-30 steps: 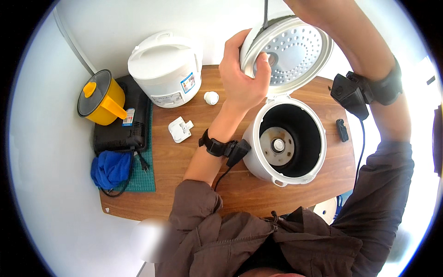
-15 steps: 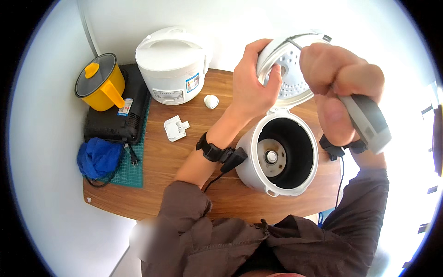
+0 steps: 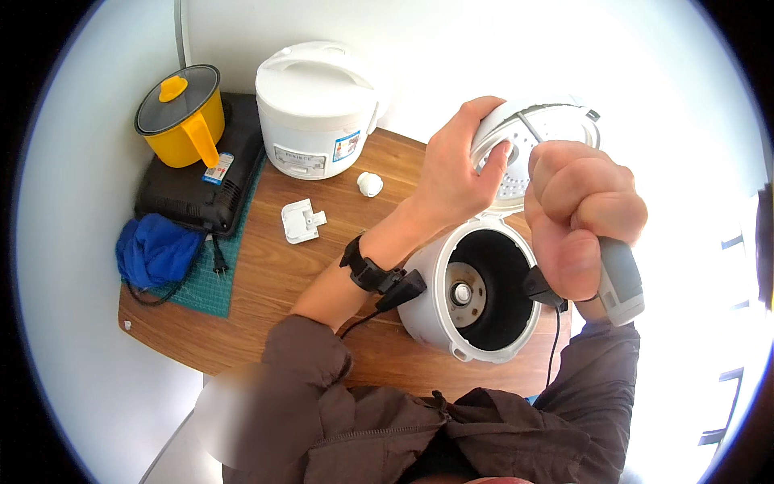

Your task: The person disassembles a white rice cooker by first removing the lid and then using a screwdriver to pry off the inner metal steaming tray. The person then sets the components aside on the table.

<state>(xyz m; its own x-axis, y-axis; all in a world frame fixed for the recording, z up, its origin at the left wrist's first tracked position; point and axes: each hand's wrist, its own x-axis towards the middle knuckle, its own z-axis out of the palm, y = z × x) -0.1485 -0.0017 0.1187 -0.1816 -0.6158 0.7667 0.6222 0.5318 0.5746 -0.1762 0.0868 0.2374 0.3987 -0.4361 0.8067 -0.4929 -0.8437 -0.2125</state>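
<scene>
An open white rice cooker point(image 3: 421, 292) stands in front of me with its lid point(image 3: 504, 131) tilted up at the back. Inside its dark well a round heating plate with a central button shows. My left hand point(image 3: 463, 173) grips the lid's left edge, thumb on the inner side by the perforated metal plate. Wrapped in a fist, my right hand point(image 3: 582, 206) holds a screwdriver point(image 3: 619, 278) with a grey and white handle. The thin metal shaft runs from the fist up to the lid's rim; whether its tip sits in a gap there, I cannot tell.
A closed white rice cooker point(image 3: 310, 121) stands at the back. Nearby lie a small white cap point(image 3: 370, 184) and a flat white plastic part point(image 3: 301, 222). Left are a yellow pot point(image 3: 193, 133) on a black appliance point(image 3: 181, 198), a blue cloth point(image 3: 157, 252) and a green mat point(image 3: 211, 297).
The view has shifted. My right fist has come down and left, over the cooker's right side, and the screwdriver handle points more steeply downward. My left hand keeps its grip on the lid.
</scene>
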